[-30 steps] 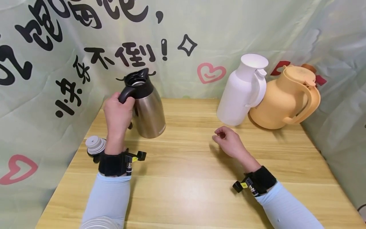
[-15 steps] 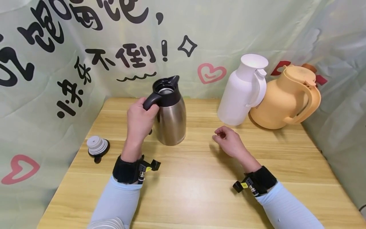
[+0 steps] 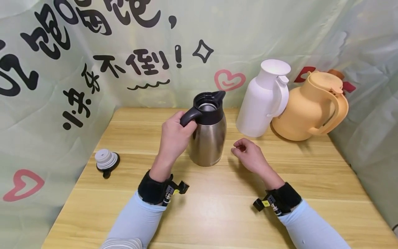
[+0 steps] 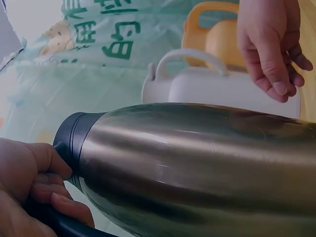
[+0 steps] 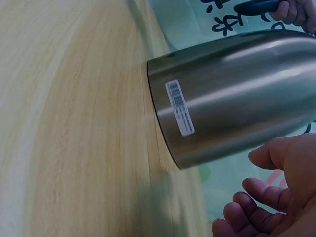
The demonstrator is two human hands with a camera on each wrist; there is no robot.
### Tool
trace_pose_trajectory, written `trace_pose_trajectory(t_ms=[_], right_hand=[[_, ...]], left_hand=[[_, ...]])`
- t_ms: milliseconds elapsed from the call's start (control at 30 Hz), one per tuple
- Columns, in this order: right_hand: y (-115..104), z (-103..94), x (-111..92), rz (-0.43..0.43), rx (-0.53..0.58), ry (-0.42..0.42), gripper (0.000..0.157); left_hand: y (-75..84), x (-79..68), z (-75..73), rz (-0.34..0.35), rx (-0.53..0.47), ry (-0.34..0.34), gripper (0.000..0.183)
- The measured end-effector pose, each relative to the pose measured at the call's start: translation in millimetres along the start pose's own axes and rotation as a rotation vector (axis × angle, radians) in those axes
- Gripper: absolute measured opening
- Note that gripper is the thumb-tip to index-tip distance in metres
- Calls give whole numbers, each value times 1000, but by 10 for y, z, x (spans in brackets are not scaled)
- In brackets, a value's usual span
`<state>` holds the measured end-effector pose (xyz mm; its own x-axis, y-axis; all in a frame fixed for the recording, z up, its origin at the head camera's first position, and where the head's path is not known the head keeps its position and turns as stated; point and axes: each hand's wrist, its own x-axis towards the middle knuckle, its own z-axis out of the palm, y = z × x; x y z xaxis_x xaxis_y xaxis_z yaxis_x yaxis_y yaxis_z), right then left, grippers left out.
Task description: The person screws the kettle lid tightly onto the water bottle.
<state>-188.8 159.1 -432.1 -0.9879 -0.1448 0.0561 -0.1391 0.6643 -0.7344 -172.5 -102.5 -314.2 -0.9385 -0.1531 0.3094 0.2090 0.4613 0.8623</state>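
My left hand (image 3: 175, 138) grips the black handle (image 3: 190, 116) of a stainless-steel thermal jug (image 3: 209, 143). The jug's black-collared mouth is uncovered, showing the metal neck inside, and its spout points right. I cannot tell whether its base touches the table; a barcode sticker (image 5: 179, 107) shows low on its side in the right wrist view. Just right of the jug, my right hand (image 3: 248, 155) holds nothing, with its fingers loosely curled and apart from the steel. In the left wrist view, the left fingers (image 4: 71, 207) wrap the handle near the collar.
A grey-and-black stopper lid (image 3: 106, 159) lies upside down at the table's left. Behind my right hand stand a white jug (image 3: 256, 103) and an orange jug (image 3: 298, 114), side by side. A printed cloth (image 3: 186, 83) encloses the wooden table (image 3: 211, 214) at back and sides.
My left hand has carried the steel jug from the left toward the middle, nearer my right hand. The stopper lid has come fully into sight. My right hand has stayed in place.
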Motion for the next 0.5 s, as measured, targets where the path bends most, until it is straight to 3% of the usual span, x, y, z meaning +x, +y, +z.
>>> trace_pose_trajectory(t_ms=[500], right_hand=[[-15, 1, -11, -4, 30, 7, 21]], left_hand=[[-16, 209, 121, 45, 12, -95, 12]])
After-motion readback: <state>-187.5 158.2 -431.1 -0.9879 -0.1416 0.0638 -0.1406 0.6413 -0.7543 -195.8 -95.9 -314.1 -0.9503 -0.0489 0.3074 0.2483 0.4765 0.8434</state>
